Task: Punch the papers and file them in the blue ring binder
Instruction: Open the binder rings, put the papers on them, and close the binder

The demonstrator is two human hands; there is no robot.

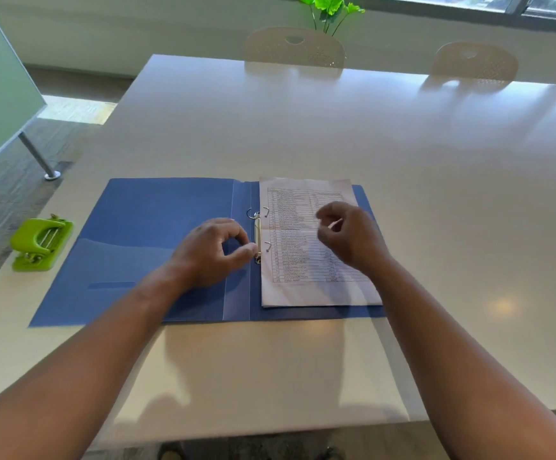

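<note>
Head view: your left hand point(215, 249) pinches the binder point(144, 247) ring clasp point(257, 237); your right hand point(348, 235) hovers loosely curled, empty, over the papers point(306, 287).

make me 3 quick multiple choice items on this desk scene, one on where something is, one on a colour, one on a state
1. Where is the hole punch?
A. left of the binder
B. on the papers
C. on a chair

2. What colour is the binder?
A. red
B. blue
C. black

3. How are the binder's rings?
A. shut
B. open
C. missing

Answers:
1 A, it sits on the table by the left cover's edge.
2 B, both covers show blue.
3 B, the ring halves stand apart, with the papers on the right-side prongs, while the left hand is at the clasp and the right hand is over the page.
</note>
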